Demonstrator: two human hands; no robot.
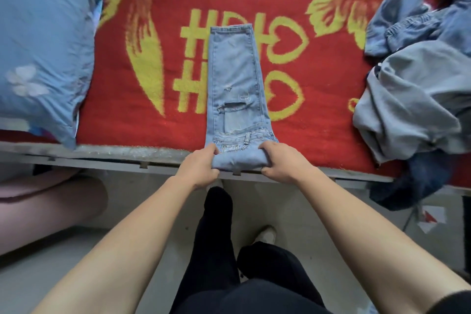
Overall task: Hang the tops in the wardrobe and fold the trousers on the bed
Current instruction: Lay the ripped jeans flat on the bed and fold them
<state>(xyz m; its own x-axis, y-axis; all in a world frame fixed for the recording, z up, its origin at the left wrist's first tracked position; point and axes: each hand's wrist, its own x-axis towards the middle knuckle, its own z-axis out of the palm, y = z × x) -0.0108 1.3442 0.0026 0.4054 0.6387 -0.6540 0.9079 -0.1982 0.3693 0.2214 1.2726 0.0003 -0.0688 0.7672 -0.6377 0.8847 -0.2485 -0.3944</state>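
One pair of pale jeans is laid lengthwise on the bed, its near fold pinched by the left hand and right hand. A heap of clothes is left unsorted; no wardrobe is seen.

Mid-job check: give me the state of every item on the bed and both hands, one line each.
Light jeans: folded lengthwise, flat on the blanket, waistband end rolled up at the bed edge.
Left hand: grip shut on the roll's left end.
Right hand: grip shut on the roll's right end.
Clothes pile: crumpled, unfolded, partly hanging off the edge.
Pillow: lying at the left.
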